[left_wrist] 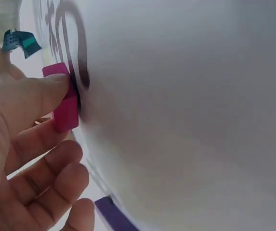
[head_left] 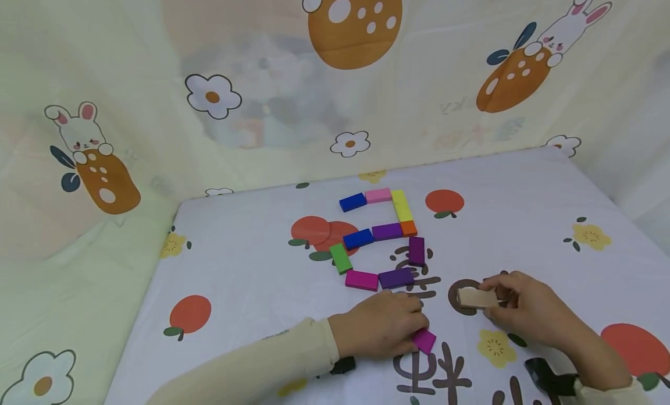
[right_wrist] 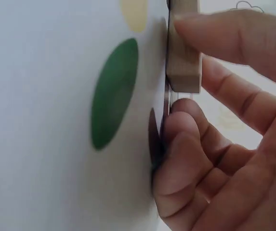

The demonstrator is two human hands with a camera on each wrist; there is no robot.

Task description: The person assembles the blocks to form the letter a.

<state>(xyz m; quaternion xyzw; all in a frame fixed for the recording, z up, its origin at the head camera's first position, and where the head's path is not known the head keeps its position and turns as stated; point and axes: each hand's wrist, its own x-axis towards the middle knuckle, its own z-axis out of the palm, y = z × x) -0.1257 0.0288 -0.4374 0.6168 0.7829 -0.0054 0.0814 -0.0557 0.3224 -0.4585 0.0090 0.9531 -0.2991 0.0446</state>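
Observation:
My left hand [head_left: 379,323] pinches a magenta block [head_left: 425,341] between thumb and finger, low over the printed cloth. In the left wrist view the thumb lies across that magenta block [left_wrist: 66,114], and the other fingers are loosely bent. To the right, my right hand [head_left: 539,309] holds a plain wooden block [head_left: 475,298] between thumb and index finger. The right wrist view shows the wooden block [right_wrist: 184,60] at the cloth, the remaining fingers curled below. Just beyond the left hand lie a pink-magenta block [head_left: 361,280] and a purple block [head_left: 396,278].
Farther back, flat blocks form an angular figure: a green block [head_left: 341,259], dark purple block [head_left: 416,251], orange block [head_left: 409,228], yellow block [head_left: 402,206], pink block [head_left: 378,195] and several blue and purple ones. A cloth wall [head_left: 272,166] rises behind the table.

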